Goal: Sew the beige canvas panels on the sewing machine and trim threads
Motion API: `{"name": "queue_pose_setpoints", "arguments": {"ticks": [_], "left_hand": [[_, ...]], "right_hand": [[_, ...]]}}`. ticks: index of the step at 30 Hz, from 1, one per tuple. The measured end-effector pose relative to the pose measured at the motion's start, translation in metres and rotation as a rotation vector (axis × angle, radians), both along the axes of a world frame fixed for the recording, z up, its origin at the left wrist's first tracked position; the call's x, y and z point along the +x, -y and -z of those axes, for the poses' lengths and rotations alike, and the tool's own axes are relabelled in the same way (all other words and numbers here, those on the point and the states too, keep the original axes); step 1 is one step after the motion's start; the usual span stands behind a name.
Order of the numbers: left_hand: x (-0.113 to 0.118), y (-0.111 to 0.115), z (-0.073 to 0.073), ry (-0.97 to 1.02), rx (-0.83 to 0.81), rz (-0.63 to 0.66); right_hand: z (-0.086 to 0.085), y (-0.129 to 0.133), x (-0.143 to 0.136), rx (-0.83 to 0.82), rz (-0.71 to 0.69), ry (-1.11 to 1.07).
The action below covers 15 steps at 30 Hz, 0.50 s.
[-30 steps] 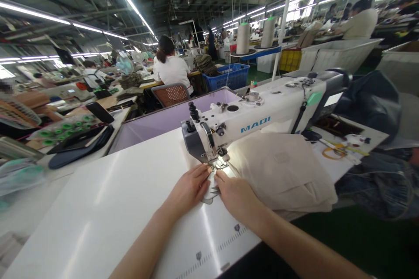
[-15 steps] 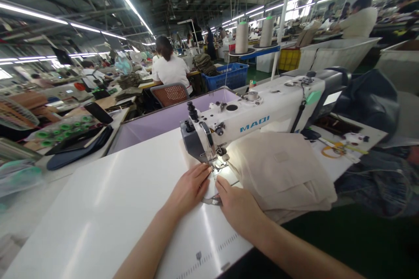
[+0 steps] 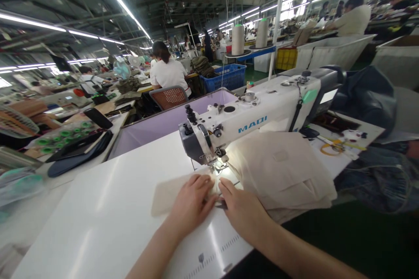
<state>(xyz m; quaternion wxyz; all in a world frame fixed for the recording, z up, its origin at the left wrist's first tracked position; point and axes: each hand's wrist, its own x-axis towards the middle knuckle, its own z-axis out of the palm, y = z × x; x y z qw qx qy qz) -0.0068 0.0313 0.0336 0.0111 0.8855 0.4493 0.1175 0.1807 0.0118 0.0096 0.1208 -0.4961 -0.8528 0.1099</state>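
Note:
Both hands rest at the needle area of a white sewing machine (image 3: 255, 124). Beige fabric (image 3: 166, 192) lies flat on the white table top, extending left from the presser foot. My left hand (image 3: 194, 196) presses on this fabric, its fingers close together. My right hand (image 3: 240, 205) is just right of it, its fingertips together beside the presser foot; whatever they pinch is too small to make out. A larger folded beige garment (image 3: 281, 170) sits right of the needle, under the machine arm.
Scissors and an orange-yellow ring (image 3: 332, 147) lie on the table at right. Behind the machine are a lilac-lined bin (image 3: 147, 133), a blue basket (image 3: 225, 77) and thread cones (image 3: 238, 40). A seated person (image 3: 168, 69) faces away.
The beige fabric now shows left of the needle, where bare table was before. My left hand has moved slightly down and toward my body; my right hand has shifted a little. The view has shifted slightly.

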Motion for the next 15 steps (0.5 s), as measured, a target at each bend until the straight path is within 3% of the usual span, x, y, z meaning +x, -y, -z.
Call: {"name": "queue_pose_setpoints", "arguments": {"ticks": [5, 15], "left_hand": [[0.006, 0.024, 0.002, -0.01, 0.027, 0.064], [0.005, 0.03, 0.011, -0.021, 0.069, 0.095]], "right_hand": [[-0.002, 0.005, 0.006, -0.008, -0.031, 0.033], [-0.002, 0.005, 0.009, 0.027, -0.086, 0.138]]}}
